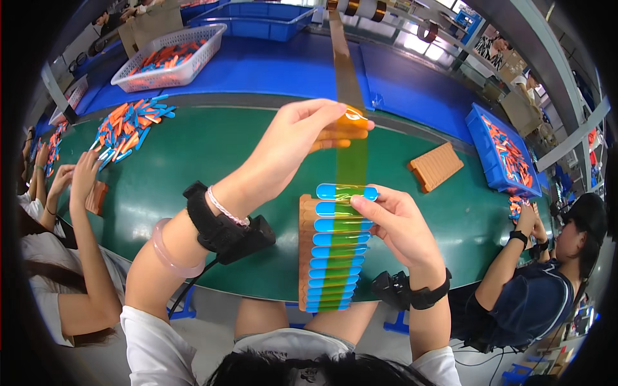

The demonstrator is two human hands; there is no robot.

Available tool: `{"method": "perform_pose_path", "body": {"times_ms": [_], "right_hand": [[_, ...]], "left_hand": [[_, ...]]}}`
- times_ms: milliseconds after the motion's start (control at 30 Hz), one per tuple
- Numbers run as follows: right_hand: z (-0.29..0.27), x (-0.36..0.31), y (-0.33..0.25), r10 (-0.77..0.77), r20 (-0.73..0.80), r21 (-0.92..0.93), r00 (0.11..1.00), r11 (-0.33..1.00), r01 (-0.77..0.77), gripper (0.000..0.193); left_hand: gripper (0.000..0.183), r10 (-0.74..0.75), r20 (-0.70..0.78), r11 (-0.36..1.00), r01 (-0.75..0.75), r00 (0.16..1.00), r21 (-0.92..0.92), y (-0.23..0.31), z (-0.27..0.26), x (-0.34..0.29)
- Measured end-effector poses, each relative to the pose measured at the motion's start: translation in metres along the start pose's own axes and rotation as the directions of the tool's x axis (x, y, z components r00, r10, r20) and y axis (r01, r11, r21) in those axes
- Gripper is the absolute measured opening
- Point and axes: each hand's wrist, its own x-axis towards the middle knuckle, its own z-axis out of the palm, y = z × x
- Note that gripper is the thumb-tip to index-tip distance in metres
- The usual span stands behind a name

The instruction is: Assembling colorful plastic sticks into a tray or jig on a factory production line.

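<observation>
A brown grooved rack (305,257) stands at the green table's near edge, with several flat blue sticks (320,240) with rounded ends laid crosswise on it in a column. A strip of clear amber tape (351,164) runs down over their middles. My left hand (299,138) is closed on this tape above the rack, its fingertips showing through the film. At the top stick, my right hand (402,225) pinches the right end, thumb on the taped face and index finger at the tip. Its other fingers are partly hidden.
Tape rolls (360,9) hang at the far edge. Another grooved rack (436,167) lies right of me. Orange and blue sticks fill a white basket (203,61) and a blue bin (479,138); a loose pile (132,125) lies left. Co-workers sit on both sides.
</observation>
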Motion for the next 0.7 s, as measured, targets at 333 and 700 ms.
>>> {"method": "perform_pose_path", "body": {"times_ms": [333, 700], "right_hand": [[-0.02, -0.016, 0.0, -0.058, 0.051, 0.072, 0.997, 0.996, 0.055, 0.015], [-0.02, -0.003, 0.006, -0.087, 0.019, -0.022, 0.996, 0.996, 0.087, 0.018]], "left_hand": [[0.041, -0.037, 0.654, -0.411, -0.608, 0.756, 0.679, -0.047, -0.017, -0.042], [0.054, -0.143, 0.41, -0.197, -0.432, 0.901, 0.88, -0.049, -0.061, -0.067]]}}
